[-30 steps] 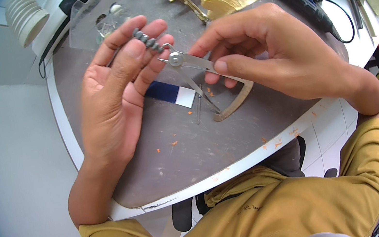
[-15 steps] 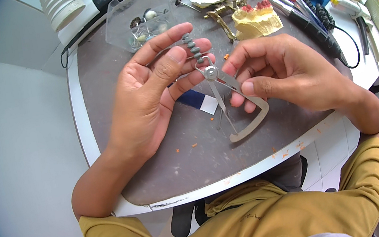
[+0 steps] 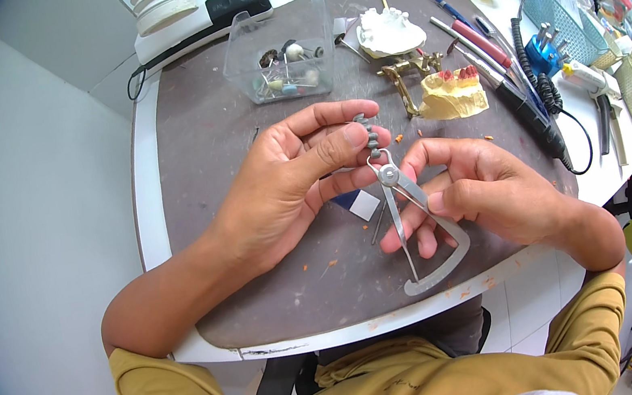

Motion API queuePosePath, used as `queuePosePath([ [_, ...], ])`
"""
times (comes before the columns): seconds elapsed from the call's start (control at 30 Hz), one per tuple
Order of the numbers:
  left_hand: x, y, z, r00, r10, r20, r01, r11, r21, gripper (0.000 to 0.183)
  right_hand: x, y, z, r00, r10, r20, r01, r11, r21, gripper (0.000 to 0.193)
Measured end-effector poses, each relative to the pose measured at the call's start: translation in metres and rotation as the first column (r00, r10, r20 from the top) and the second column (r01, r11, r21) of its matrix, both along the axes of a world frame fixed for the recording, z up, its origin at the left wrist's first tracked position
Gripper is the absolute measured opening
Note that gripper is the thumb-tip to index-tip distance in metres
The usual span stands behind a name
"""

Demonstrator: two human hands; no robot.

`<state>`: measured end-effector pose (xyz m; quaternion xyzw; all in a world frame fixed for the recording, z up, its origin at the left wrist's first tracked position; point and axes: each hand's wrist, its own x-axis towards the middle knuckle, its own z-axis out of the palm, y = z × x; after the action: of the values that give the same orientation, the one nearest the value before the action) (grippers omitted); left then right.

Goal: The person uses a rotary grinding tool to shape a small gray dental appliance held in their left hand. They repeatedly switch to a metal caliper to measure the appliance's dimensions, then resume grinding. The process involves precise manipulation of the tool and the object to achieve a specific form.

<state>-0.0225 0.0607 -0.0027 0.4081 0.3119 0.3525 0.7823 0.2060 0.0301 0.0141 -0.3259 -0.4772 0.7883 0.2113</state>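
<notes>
Between the thumb and fingers of my left hand [image 3: 292, 176] is a grey dental bridge [image 3: 373, 140], a short row of joined tooth shapes, held upright. My right hand [image 3: 495, 191] grips a silver dental caliper [image 3: 389, 176] by its curved arm, thumb on top. The caliper's small curved jaws point up at the lower end of the bridge; whether they touch it I cannot tell. Its long arms hang down, the pointer near the curved scale. Under my hands lies a dark blue and white piece [image 3: 364, 205], partly hidden.
Beyond my left hand stands a clear plastic box [image 3: 283, 84] of rotary bits. A white plaster model [image 3: 389, 31], a brass articulator [image 3: 404, 90] and a yellow cast [image 3: 452, 95] with red teeth sit farther back. Pens, a corded handpiece [image 3: 519, 106] and a blue bur stand [image 3: 544, 53] line the right.
The whole view has shifted, so the tabletop and its far items sit lower in it. My left thumb now lies over part of the bridge. Both hands keep their holds.
</notes>
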Motion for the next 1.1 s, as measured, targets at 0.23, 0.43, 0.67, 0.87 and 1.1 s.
queuePosePath([
  [0.23,0.002,-0.003,0.001,1.000,0.010,-0.002,-0.010,0.998,-0.056,0.044,0.000,0.002,0.002,0.996,0.024,0.081,-0.020,0.999,-0.047,0.026],
  [0.43,0.004,-0.003,0.002,0.999,0.029,-0.013,-0.030,0.999,-0.036,0.043,-0.002,-0.003,0.007,0.986,0.008,0.164,-0.014,0.999,0.032,0.037],
  [0.67,0.004,-0.004,0.001,1.000,0.030,0.002,-0.030,0.999,-0.042,0.042,-0.002,-0.004,0.000,0.987,0.002,0.159,-0.025,0.989,0.144,0.038],
  [0.87,0.004,-0.005,0.001,0.999,0.027,0.018,-0.026,0.998,-0.049,0.040,-0.001,-0.005,-0.003,0.986,-0.002,0.166,-0.027,0.985,0.168,0.037],
  [1.1,0.003,-0.006,0.001,0.999,0.031,0.037,-0.028,0.997,-0.066,0.038,-0.002,-0.006,-0.002,0.988,-0.020,0.151,-0.009,0.983,0.185,0.037],
])
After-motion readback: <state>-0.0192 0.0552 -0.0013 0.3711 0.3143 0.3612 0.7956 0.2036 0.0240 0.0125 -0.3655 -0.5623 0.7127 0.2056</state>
